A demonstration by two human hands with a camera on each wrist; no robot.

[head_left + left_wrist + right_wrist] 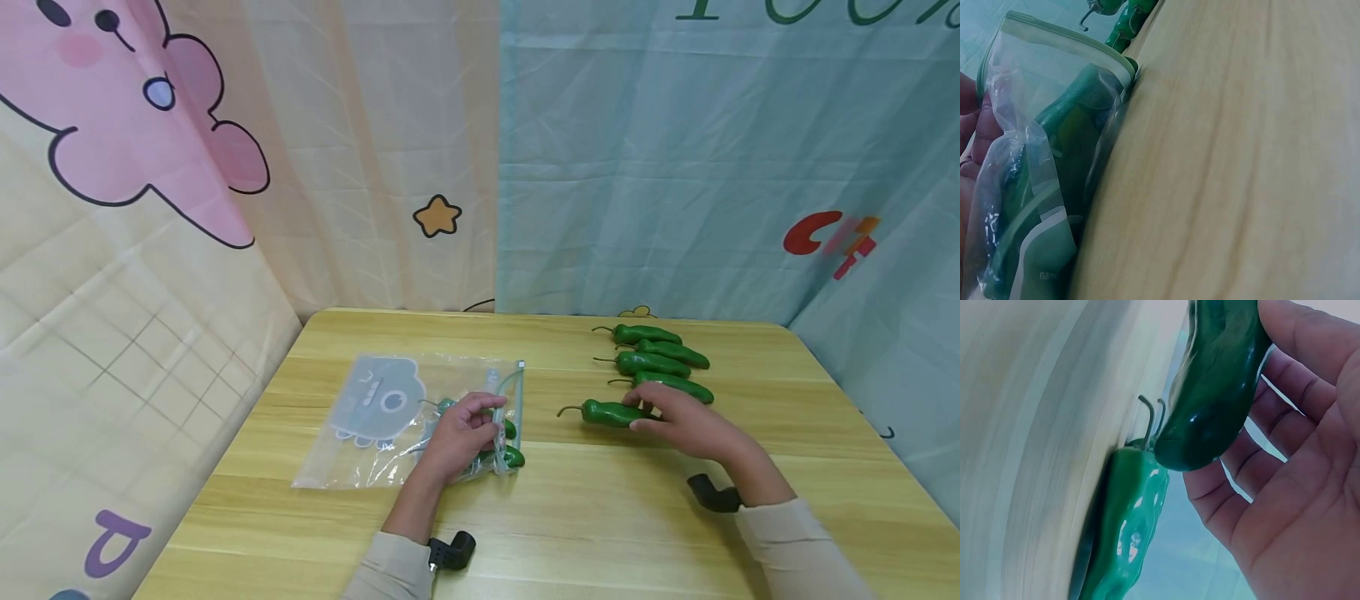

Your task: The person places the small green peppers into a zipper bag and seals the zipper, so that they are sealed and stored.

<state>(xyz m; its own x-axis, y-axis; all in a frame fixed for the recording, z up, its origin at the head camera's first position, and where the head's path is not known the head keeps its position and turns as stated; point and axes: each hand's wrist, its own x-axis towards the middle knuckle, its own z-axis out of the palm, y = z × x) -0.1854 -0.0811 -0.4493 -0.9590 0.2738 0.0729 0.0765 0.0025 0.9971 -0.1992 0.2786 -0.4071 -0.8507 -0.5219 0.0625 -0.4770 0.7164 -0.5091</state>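
Observation:
My left hand (459, 437) pinches the open end of a clear zip bag (318, 471), which lies flat on the table with a blue cartoon print. Inside the bag, near its mouth, are green peppers (513, 457); my hand partly covers them. In the left wrist view the fingers (986, 134) hold the plastic near the green zip strip (1063, 36). To the right, my right hand (693, 421) grips a green pepper (606, 413) by its tip end, stem pointing left. The right wrist view shows this pepper (1219, 381) between thumb and fingers.
Several more green peppers (651, 364) lie in a stacked row just beyond my right hand, stems to the left. The wooden table (585, 525) reaches back to hanging cloths (645, 167) behind it and at the sides. A black wrist camera (452, 552) sits on my left wrist.

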